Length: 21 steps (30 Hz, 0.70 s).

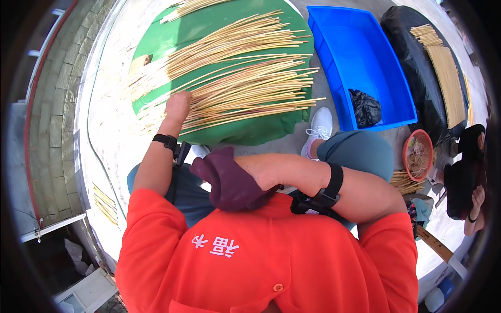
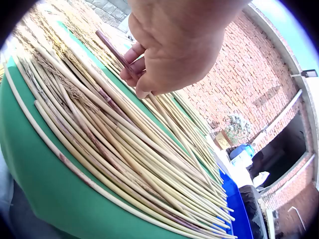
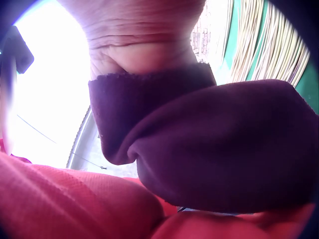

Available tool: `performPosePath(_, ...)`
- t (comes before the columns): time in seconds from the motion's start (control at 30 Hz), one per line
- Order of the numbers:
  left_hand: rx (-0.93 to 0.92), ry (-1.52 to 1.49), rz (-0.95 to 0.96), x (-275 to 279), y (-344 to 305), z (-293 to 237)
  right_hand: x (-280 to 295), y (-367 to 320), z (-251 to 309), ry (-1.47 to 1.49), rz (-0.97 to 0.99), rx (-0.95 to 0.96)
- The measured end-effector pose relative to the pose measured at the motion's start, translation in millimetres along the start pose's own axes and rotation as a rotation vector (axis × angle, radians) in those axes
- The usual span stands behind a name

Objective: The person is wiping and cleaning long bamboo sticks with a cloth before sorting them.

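Long pale stalks point(image 1: 245, 88) lie in bundles across a round table with a green cover point(image 1: 229, 133). Over the left end of the nearer bundle is my left hand point(image 1: 178, 106). In the left wrist view, the thumb and curled fingers of that hand point(image 2: 174, 55) pinch one reddish-brown stalk point(image 2: 113, 49) above the others. A dark purple cloth point(image 1: 237, 182) is at my right hand point(image 1: 263, 169), in front of my chest. The right wrist view shows the same cloth point(image 3: 229, 149) covering the hand below the wrist, so its fingers are hidden.
Right of the table stands a blue tray point(image 1: 360, 62) holding a black plastic bag point(image 1: 365, 108). Beyond it, a black-covered surface point(image 1: 417, 68) carries a flat mat of stalks point(image 1: 446, 86). A red basket point(image 1: 418, 155) sits near my right knee. Another person point(image 1: 462, 182) is at the far right.
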<state>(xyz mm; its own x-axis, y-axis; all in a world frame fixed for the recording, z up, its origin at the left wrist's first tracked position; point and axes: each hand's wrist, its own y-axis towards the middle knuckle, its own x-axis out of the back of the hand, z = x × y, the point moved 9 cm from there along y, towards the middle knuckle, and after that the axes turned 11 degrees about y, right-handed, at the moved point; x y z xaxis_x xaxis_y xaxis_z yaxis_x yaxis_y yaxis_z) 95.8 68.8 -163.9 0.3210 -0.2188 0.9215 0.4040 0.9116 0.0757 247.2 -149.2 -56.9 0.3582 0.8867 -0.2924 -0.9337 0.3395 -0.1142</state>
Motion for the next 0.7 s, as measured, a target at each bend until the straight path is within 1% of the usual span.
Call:
performPosePath(0.03,-0.001,0.007,-0.002,0,-3,7,0,-2,3,-0.002,0.0,0.007)
performPosePath(0.1,0.119,-0.041,0.112,-20,-14,35,-2,-3,4,-0.057,0.011,-0.025)
performPosePath(0.13,0.136,0.009,0.165,-32,-21,45,-3,-2,3,-0.058,0.013,-0.019)
performPosePath(0.17,0.138,0.013,0.165,-36,-27,50,-4,0,2,-0.074,0.018,0.023)
performPosePath(0.2,0.144,0.02,0.206,-44,-35,54,-6,1,3,-0.091,0.024,0.063)
performPosePath(0.23,0.151,0.028,0.247,-45,-39,56,-6,1,3,-0.092,0.028,0.064)
performPosePath(0.27,0.153,0.03,0.247,-44,-39,54,-4,0,2,-0.076,0.022,0.051)
performPosePath(0.33,0.161,-0.083,0.177,-36,-37,43,-2,-1,3,-0.061,0.02,0.037)
performPosePath(0.43,0.064,-0.151,0.101,-26,-26,2,0,-1,7,-0.076,0.008,0.018)
performPosePath(0.47,0.027,-0.146,0.078,-24,-20,-14,-2,1,8,-0.092,0.02,0.05)
performPosePath(0.5,0.031,-0.147,0.079,-25,-14,-26,-3,2,9,-0.105,0.03,0.079)
performPosePath(0.57,-0.025,-0.238,0.004,-20,-4,-55,-2,4,2,-0.102,0.03,0.051)
performPosePath(0.63,-0.038,-0.23,0.035,-29,1,-78,-4,5,2,-0.1,0.028,0.014)
performPosePath(0.7,-0.05,-0.222,0.068,-38,4,-92,5,4,22,-0.083,-0.136,0.107)
